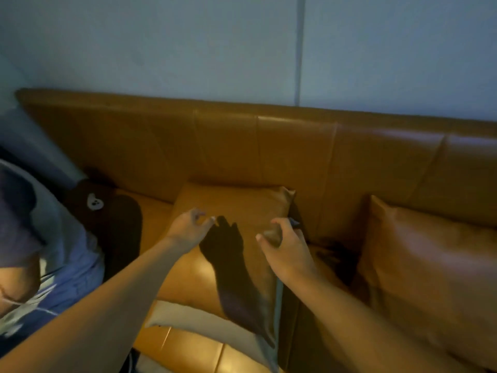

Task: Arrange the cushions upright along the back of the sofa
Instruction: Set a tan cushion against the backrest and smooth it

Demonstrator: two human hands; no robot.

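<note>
Leather, glossy tan cushion (pixel 231 238) leans on the sofa back (pixel 242 146), both hands (pixel 188 227) (pixel 285 246) loosely open.

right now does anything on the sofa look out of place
The middle cushion lies tilted forward on the seat instead of upright against the sofa back, with both hands hovering over it. A pale cushion lies flat beneath its front edge. The right cushion already leans upright.
</note>
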